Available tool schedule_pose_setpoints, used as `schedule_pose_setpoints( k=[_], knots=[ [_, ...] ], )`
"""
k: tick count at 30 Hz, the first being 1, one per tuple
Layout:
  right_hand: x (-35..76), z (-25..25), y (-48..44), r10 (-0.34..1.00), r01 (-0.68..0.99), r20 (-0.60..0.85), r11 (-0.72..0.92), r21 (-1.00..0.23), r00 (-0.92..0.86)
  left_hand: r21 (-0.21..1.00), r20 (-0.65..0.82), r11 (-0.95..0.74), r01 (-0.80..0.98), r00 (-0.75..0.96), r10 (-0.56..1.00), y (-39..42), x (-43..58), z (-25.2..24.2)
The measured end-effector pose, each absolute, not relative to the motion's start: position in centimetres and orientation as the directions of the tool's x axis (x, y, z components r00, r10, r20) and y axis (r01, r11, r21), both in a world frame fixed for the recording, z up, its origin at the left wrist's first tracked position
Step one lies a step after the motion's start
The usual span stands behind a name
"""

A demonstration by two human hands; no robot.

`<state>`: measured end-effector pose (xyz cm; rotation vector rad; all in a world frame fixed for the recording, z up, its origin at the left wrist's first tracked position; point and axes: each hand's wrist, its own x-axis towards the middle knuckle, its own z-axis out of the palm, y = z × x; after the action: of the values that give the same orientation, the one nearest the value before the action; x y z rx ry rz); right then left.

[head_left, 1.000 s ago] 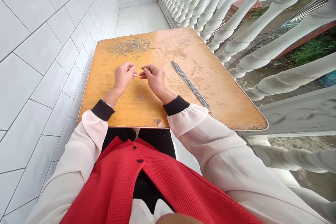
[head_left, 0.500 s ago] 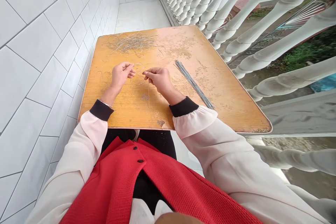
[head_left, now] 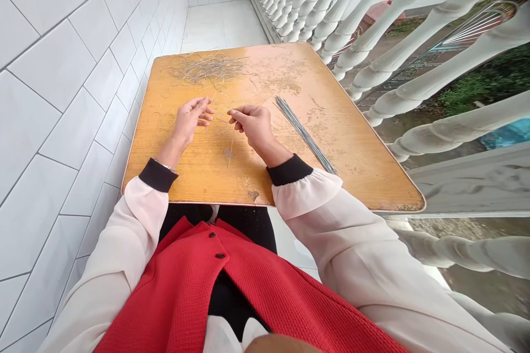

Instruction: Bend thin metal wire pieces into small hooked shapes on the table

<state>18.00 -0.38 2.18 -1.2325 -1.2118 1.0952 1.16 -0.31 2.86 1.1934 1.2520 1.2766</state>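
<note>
My right hand [head_left: 251,121] is closed in a pinch on a thin wire [head_left: 231,155], whose end hangs down over the table. Just to its left, my left hand [head_left: 192,118] has its fingers apart, and I see nothing gripped in it. Fine curved strands show between the two hands, but I cannot make out which belong to the held wire. A tangled pile of thin wires [head_left: 211,69] lies beyond my hands at the far left of the table. Right of my right hand lies a bundle of straight grey wires [head_left: 305,133].
The worn wooden table [head_left: 364,171] has peeling patches and a few loose strands near my left hand. A white tiled wall [head_left: 62,105] runs along the left, and a white balustrade [head_left: 385,71] along the right.
My left fingers have come apart from their pinch on the wire. My right hand still pinches it and has shifted slightly right; the hanging end has swung a little left.
</note>
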Motion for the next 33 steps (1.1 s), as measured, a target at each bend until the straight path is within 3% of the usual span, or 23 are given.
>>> schedule_pose_setpoints(
  k=[4,9,15,20,29,33],
  knots=[
    [17.9,1.9,-0.3,0.995,0.098,0.090,0.086,-0.992,0.035,0.987,0.118,-0.109,0.116,-0.068,0.991,0.1,1.0,3.0],
    [18.1,0.9,0.2,0.994,0.228,0.107,0.110,-0.967,-0.027,0.984,0.125,-0.112,0.137,-0.087,0.988,0.2,1.1,2.7],
    [18.9,0.4,0.7,0.900,0.548,0.434,0.380,-0.745,-0.035,0.993,0.044,-0.041,0.112,-0.020,0.999,-1.0,1.8,3.2],
    [19.0,0.7,0.6,0.884,0.574,0.460,0.421,-0.702,-0.085,0.994,-0.003,-0.002,0.112,0.050,0.999,-1.4,2.5,3.2],
    [18.2,0.8,0.1,0.890,0.479,0.454,0.389,-0.787,0.024,0.998,0.029,-0.035,0.056,0.092,0.995,-1.6,2.9,3.2],
    [18.3,0.8,0.2,0.898,0.502,0.439,0.390,-0.772,-0.023,0.998,0.020,-0.025,0.055,0.088,0.996,-1.8,2.6,3.5]
  ],
)
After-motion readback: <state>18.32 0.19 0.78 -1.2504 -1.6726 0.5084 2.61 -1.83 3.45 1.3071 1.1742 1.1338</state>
